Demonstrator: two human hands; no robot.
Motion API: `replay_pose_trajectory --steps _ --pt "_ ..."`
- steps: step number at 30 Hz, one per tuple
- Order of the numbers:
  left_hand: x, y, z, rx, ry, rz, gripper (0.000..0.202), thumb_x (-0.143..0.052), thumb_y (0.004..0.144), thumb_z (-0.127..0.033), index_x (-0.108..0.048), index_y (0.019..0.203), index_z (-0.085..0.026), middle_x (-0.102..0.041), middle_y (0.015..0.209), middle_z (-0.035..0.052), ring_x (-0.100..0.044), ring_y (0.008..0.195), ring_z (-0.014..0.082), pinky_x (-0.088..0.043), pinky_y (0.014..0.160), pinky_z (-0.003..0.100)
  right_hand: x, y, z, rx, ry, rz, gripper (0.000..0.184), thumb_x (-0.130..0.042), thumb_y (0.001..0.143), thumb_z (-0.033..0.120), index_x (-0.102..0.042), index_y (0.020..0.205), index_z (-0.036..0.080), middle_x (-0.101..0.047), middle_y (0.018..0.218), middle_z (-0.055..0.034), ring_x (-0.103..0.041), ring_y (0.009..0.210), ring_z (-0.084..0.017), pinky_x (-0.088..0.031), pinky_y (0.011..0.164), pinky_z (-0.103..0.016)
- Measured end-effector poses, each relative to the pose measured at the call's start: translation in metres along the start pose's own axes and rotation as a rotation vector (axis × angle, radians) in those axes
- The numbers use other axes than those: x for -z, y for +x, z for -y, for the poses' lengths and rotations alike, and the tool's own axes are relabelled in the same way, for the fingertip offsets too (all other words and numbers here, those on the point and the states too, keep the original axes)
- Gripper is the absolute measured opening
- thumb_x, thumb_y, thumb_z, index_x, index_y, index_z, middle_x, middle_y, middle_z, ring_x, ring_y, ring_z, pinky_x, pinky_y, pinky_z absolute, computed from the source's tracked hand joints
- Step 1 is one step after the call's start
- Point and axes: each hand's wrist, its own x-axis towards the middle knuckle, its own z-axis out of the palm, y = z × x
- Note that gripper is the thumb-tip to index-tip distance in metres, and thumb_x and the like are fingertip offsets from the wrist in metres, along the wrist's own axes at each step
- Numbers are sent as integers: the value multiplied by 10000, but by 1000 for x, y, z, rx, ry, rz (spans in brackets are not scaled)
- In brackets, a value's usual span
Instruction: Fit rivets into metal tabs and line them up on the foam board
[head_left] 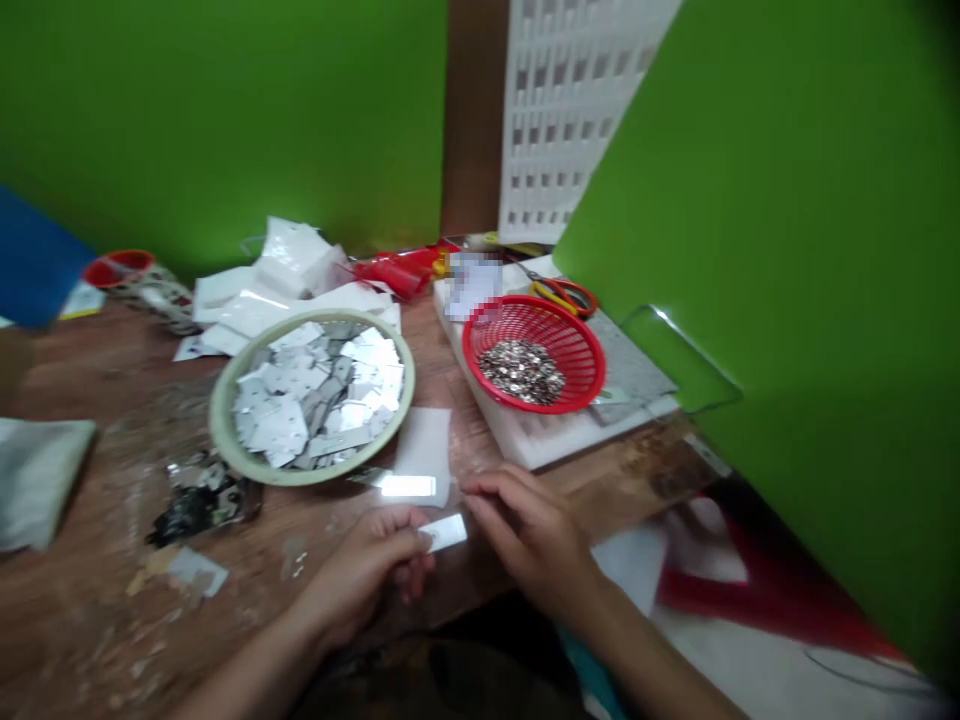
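Between the thumb and fingers of my left hand (375, 560) is a small flat metal plate (448, 533), its free end pointing right. My right hand (536, 540) is just right of the plate, thumb and forefinger brought together in a pinch. Whatever may be between those fingertips is too small to make out. Beyond my hands, a shiny metal plate (409, 487) lies on a white sheet (424, 440). A pale green bowl (225, 430) full of similar flat plates (281, 425) stands behind my left hand. Farther right, a red basket (581, 350) holds many small shiny metal pieces (521, 372).
The basket rests on a white board (517, 440), with orange-handled scissors (574, 297) behind it. White packets (292, 265) and a spotted roll (154, 290) lie at the back. A dark scrap pile (199, 505) sits left. Green panels (225, 120) enclose the wooden table (112, 370).
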Motion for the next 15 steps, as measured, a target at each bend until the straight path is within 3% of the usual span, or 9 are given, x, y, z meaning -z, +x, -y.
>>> replay_pose_trajectory --steps 2,5,10,13,15 --pt "9 -8 4 -33 -61 -52 169 -656 748 -276 -562 694 -146 -601 584 -2 -486 444 75 -335 434 181 -12 30 15 169 -34 89 183 -471 922 158 -632 1002 192 -625 933 -52 -592 895 -162 -466 814 -277" --pt "22 -22 14 -80 -65 -111 182 -673 737 -301 -584 712 -144 -608 596 -4 -486 449 79 -345 456 199 -39 65 41 311 -113 279 210 -462 911 135 -638 1014 185 -620 981 -64 -580 923 -170 -458 827 -286" --pt "41 -48 34 -81 -92 -237 213 -712 670 -307 -627 633 -116 -581 506 -4 -502 457 117 -344 471 236 -113 82 79 567 -328 621 170 -519 858 101 -637 968 154 -623 895 -65 -577 765 -163 -454 660 -255" --pt "47 -53 42 -83 -139 -288 183 -715 613 -261 -667 702 -109 -608 530 -2 -524 482 141 -378 495 262 -163 88 96 713 -491 661 229 -469 861 28 -619 1009 118 -624 961 -108 -591 836 -198 -476 701 -287" --pt "49 -51 45 -86 -173 -278 192 -712 581 -238 -675 725 -115 -614 537 0 -528 481 144 -390 505 274 -192 95 105 738 -559 636 261 -435 872 14 -609 1057 72 -619 1008 -163 -591 913 -238 -489 751 -331"
